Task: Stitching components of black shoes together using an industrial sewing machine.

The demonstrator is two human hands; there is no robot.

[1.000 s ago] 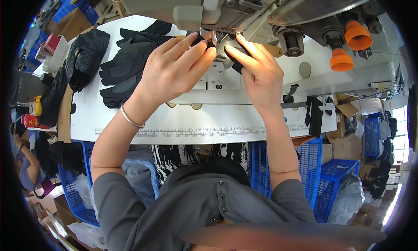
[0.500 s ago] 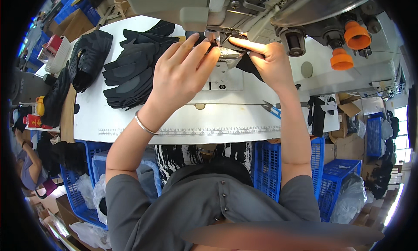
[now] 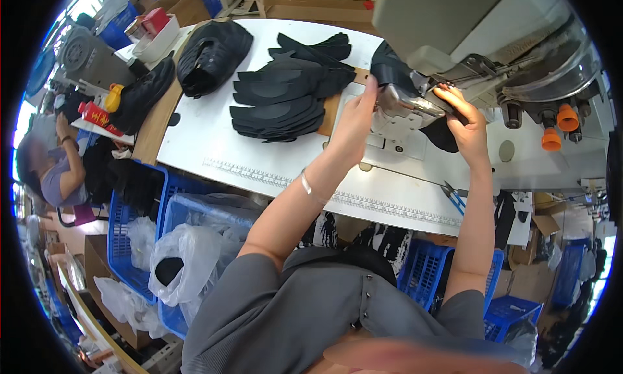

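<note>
At the sewing machine [image 3: 415, 69], a black fabric piece [image 3: 392, 69] curves around the metal arm under the machine head. My left hand [image 3: 354, 130] is at its left edge, seen side-on, thumb up against the piece and the other fingers largely hidden. On the other side, my right hand [image 3: 470, 130] pinches the dark material close to the needle area, its index finger stretched toward the needle. A black flap [image 3: 440, 135] hangs below that hand. Stacked flat black cut pieces [image 3: 279, 101] lie on the white table left of my left hand.
A black shoe [image 3: 211, 56] stands at the table's far left, with another dark shoe [image 3: 146, 98] beyond the wooden edge. Blue-handled snips [image 3: 454, 197] lie right of the printed ruler strip [image 3: 363, 200]. Blue crates [image 3: 133, 237] with plastic bags stand below. Another person [image 3: 58, 169] sits far left.
My view has swung left, so the table and machine appear farther right. My left hand has turned from lying flat with spread fingers to side-on at the piece's left edge. My right hand stays near the needle.
</note>
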